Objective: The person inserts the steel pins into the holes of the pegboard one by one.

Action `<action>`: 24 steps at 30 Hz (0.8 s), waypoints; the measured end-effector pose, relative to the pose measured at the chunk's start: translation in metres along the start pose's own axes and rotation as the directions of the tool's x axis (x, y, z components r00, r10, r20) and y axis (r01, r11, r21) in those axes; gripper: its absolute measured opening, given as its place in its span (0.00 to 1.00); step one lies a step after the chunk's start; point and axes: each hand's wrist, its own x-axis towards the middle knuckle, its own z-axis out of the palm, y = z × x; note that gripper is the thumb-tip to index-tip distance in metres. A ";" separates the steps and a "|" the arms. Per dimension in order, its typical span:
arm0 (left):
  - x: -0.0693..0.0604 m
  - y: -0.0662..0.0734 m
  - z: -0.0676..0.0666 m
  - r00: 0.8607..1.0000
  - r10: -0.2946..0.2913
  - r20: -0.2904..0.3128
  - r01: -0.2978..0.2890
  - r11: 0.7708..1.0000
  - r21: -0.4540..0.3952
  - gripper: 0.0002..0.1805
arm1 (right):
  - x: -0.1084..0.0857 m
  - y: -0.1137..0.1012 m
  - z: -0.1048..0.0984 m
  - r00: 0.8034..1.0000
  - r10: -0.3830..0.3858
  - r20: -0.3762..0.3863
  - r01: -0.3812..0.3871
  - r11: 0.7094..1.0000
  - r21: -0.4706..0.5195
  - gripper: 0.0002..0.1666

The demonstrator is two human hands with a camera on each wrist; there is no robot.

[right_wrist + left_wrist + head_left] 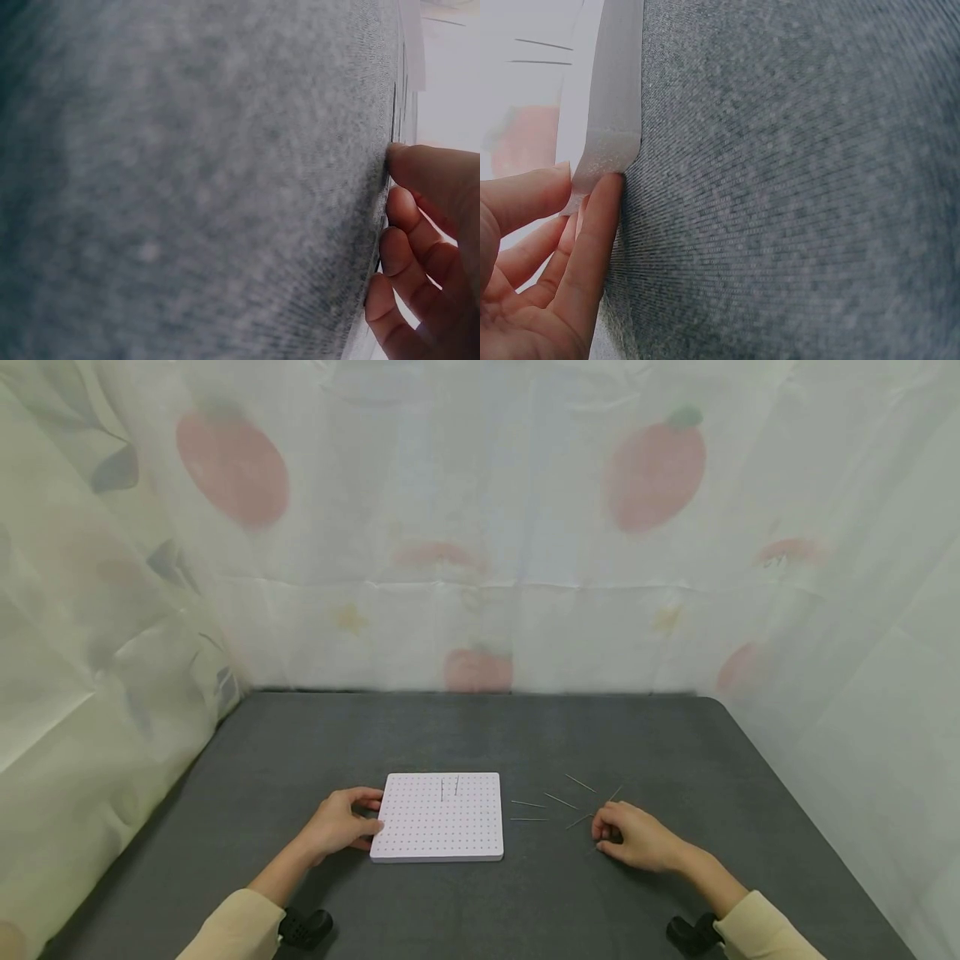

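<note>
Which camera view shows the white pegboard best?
The head view shows nearly the whole top of the white pegboard, holes and two standing pins included. The left wrist view shows one corner and side up close; the right wrist view perhaps an unclear pale sliver.

A dark grey table point(480, 735), finely ribbed up close and rounded at its two o'clock corner, carries a flat white board point(438, 827) dotted with rows of small holes and, toward three o'clock from it, several thin loose pins point(529, 819) scattered at differing angles.
</note>
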 end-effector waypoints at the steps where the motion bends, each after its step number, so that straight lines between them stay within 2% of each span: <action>1: 0.000 0.000 0.000 1.000 0.000 -0.002 0.000 1.000 0.002 0.30 | 0.000 0.000 0.000 1.000 0.001 0.002 -0.001 1.000 0.003 0.12; 19: 0.001 -0.003 0.000 1.000 0.011 0.004 -0.011 1.000 -0.010 0.31 | 0.000 0.002 0.000 1.000 -0.024 -0.004 0.024 1.000 0.015 0.13; 24: 0.002 -0.004 0.000 1.000 0.008 0.005 -0.008 1.000 -0.014 0.31 | 0.001 0.001 0.000 1.000 -0.003 0.013 0.003 1.000 0.019 0.12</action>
